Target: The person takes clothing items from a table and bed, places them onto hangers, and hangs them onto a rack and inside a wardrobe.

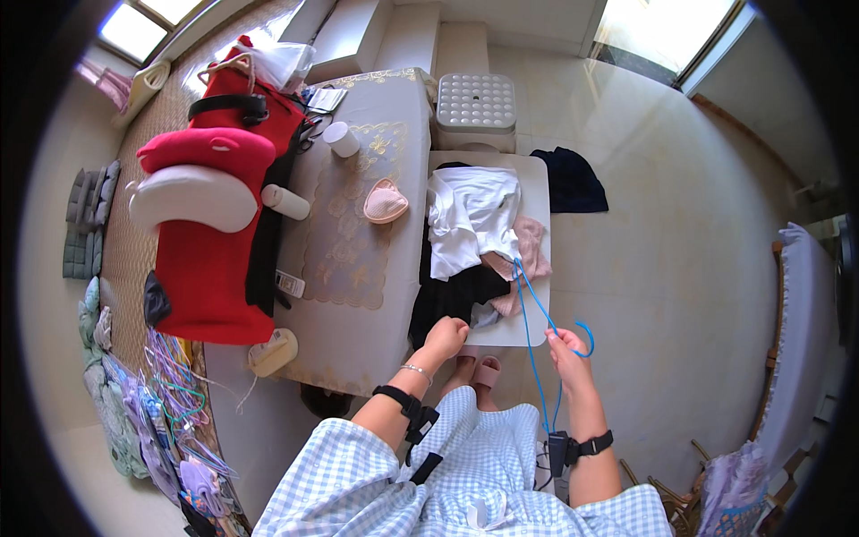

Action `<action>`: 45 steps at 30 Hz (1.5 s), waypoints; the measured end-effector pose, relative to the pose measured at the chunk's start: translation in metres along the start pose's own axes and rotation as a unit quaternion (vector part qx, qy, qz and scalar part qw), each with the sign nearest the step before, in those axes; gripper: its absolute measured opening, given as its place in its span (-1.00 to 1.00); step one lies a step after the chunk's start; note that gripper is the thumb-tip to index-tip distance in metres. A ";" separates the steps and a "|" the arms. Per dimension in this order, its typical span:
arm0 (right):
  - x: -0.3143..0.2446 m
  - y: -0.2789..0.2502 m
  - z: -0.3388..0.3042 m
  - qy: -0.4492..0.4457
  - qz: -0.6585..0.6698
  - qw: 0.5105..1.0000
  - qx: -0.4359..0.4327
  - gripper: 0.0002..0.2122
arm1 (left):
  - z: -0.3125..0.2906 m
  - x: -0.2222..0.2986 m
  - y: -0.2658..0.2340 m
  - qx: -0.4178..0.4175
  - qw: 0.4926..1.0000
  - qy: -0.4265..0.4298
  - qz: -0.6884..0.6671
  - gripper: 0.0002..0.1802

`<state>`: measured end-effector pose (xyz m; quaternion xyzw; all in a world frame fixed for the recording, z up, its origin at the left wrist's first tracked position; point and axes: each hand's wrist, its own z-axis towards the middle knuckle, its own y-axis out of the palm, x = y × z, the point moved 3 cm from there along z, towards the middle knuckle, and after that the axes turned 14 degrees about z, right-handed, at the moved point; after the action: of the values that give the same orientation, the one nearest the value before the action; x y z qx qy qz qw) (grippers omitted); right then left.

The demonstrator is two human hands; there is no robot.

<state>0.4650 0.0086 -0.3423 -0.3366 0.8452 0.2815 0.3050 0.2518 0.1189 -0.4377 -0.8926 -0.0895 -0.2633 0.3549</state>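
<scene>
My right hand (pixel 565 351) is closed around a blue clothes hanger (pixel 591 337) just below its hook. One corner of the hanger reaches forward to the edge of a white shirt (pixel 474 210). The fingers of my left hand (pixel 446 337) are curled in beside a black garment (pixel 447 304), and whatever they may hold is hidden. Shirt and black garment lie heaped on a white board-like surface (pixel 537 327), with a pink knitted garment (pixel 531 251) partly under the shirt.
To the left stands a cloth-covered table (pixel 353 345) with a pink heart-shaped case (pixel 386 202), a white jar (pixel 341 140) and a remote (pixel 289 284). Red fabric (pixel 206 286) lies beyond, near several bundled hangers (pixel 183 389). A dark cloth (pixel 565 182) and a grey stool (pixel 476 103) are farther off.
</scene>
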 end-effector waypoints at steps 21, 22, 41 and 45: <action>0.067 -0.015 0.105 0.041 -0.012 0.994 0.105 -0.88 | 0.306 -0.006 -0.023 0.063 0.879 0.180 0.437 -0.78; 0.060 -0.011 0.105 0.031 -0.004 0.993 0.116 -0.88 | 0.295 0.003 -0.028 0.059 0.879 0.183 0.437 -0.78; -0.096 -0.039 0.025 -0.199 0.009 0.968 0.150 -0.91 | -0.043 0.232 -0.091 -0.011 0.927 0.374 0.005 -0.70; -0.151 -0.042 -0.043 -0.304 -0.180 0.920 0.171 -0.95 | -0.047 0.221 -0.074 0.026 0.943 0.319 0.092 -0.75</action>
<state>0.5705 0.0136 -0.2192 -0.3240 0.6725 0.1621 0.6453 0.3943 0.1356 -0.2476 -0.7567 0.1044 -0.4982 0.4102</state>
